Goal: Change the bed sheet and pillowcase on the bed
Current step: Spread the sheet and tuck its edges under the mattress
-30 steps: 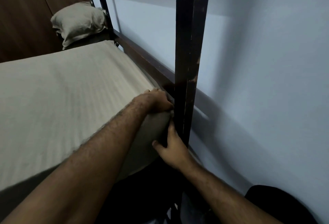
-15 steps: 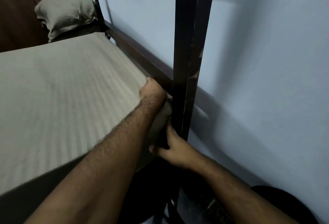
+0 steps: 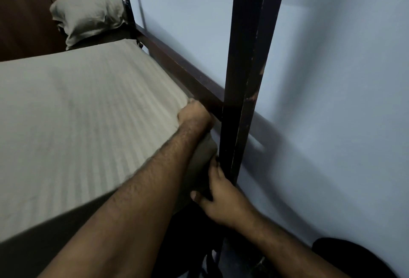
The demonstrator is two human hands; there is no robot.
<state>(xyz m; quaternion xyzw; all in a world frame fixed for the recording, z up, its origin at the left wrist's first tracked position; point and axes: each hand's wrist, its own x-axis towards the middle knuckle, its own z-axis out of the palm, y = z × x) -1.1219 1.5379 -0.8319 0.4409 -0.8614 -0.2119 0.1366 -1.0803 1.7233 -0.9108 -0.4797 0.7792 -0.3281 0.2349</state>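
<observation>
Nearest, the right hand [image 3: 218, 198] presses the bed sheet [image 3: 88, 118] under the mattress corner beside a dark bedpost [image 3: 239, 100], fingers hidden, so its grasp is unclear. Just beyond, the left hand [image 3: 194, 116] curls over the sheet's edge. The soft, light cloth probably handles best gathered at corners. Far past both hands lies the pillow [image 3: 88, 12].
</observation>
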